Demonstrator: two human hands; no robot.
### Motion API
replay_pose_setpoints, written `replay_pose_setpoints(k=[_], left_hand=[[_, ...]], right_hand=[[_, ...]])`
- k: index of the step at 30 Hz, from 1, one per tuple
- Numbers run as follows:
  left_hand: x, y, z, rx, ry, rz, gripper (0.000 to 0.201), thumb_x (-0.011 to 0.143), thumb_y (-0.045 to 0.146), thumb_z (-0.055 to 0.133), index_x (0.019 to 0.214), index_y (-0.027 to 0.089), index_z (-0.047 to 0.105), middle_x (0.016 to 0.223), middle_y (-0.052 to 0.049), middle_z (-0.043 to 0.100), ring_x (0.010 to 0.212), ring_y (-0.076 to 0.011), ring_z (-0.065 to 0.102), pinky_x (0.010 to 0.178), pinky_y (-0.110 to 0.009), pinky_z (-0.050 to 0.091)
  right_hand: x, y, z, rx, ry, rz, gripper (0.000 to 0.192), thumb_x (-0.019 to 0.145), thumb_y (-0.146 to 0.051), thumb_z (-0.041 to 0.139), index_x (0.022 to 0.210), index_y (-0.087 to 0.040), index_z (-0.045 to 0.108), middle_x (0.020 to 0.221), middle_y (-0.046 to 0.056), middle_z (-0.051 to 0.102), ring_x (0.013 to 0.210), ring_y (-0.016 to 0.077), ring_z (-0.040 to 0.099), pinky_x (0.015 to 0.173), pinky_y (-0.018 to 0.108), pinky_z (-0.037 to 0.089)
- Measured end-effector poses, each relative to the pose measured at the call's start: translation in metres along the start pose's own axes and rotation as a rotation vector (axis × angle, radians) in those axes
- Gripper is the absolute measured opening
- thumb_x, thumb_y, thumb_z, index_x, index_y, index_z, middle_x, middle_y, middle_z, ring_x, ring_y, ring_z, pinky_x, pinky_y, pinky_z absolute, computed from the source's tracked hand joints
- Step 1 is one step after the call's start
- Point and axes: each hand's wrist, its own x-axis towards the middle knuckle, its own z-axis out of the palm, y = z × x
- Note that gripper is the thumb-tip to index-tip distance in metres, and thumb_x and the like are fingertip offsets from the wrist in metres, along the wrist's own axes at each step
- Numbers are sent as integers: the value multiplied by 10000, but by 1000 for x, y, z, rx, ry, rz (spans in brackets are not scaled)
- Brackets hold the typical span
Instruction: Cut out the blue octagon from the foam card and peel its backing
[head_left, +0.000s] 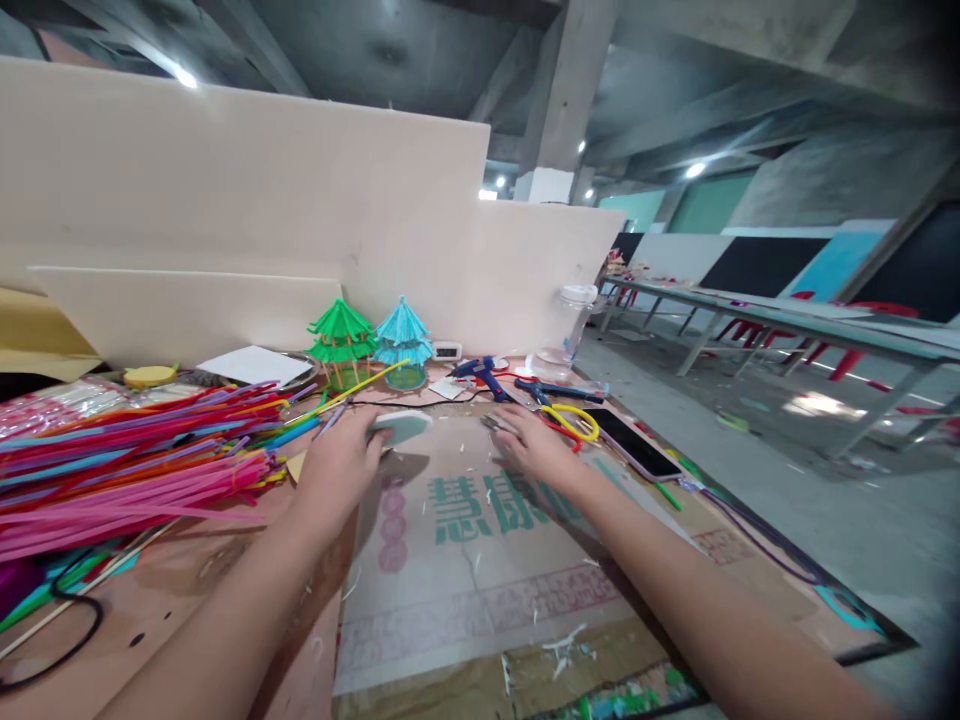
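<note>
My left hand (346, 452) is closed on the edge of a round, pale green disc with a white rim (409, 428), thumb in front. The disc casts a shadow on the printed sheet (420, 610) below it. My right hand (534, 442) lies palm down at the far part of the sheet, its fingers stretched forward and slightly apart; I see nothing clearly held in them. Just beyond it are a blue glue gun (484, 375) and yellow-handled scissors (574, 420). Green and light blue pagoda models (341, 335) (403, 335) stand behind the disc.
Many coloured pipe cleaners (150, 460) are heaped at left. A phone (631, 443) lies right of the scissors, near the table's edge. A clear plastic jar (571, 325) and small digital timer (448, 351) stand at the back. White board panels (247, 190) rise behind. Scraps litter the front.
</note>
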Motion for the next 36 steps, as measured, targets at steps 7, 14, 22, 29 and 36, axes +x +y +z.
replay_pose_setpoints(k=[7,14,22,29,36], left_hand=[[3,-1,-15,-53,66,-24,237,890,288,490,1068,248,642,957,-43,727,903,-244,668,682,-278,416],[5,-1,-26,-79,111,-77,218,883,301,489,1011,225,649,926,-46,720,858,-251,653,647,-283,390],[9,-8,-24,-44,99,-102,228,891,293,484,1030,222,651,957,-56,721,879,-250,655,660,-282,397],[4,-5,-21,-30,95,-73,222,902,283,476,1028,228,651,933,-55,725,885,-245,669,647,-278,408],[6,-10,-16,-8,90,-76,236,904,296,477,1042,231,657,939,-60,724,873,-256,669,634,-286,410]], right_hand=[[-40,-75,5,443,-506,-199,575,984,-468,382,1357,-50,512,1348,195,580,1289,179,527,1093,377,375],[21,-82,23,192,-344,-141,503,966,-378,466,1405,-132,492,1496,156,428,1396,251,392,1165,402,283],[3,-135,47,483,-612,-507,459,953,-429,485,1340,-195,565,1448,101,506,1390,222,392,1163,395,284],[18,-106,35,504,-353,-122,441,963,-473,431,1206,-178,651,1233,128,669,1144,237,624,1033,423,450],[49,-53,40,130,-239,-49,545,930,-451,503,1375,-136,509,1502,197,402,1448,306,275,1175,546,161]])
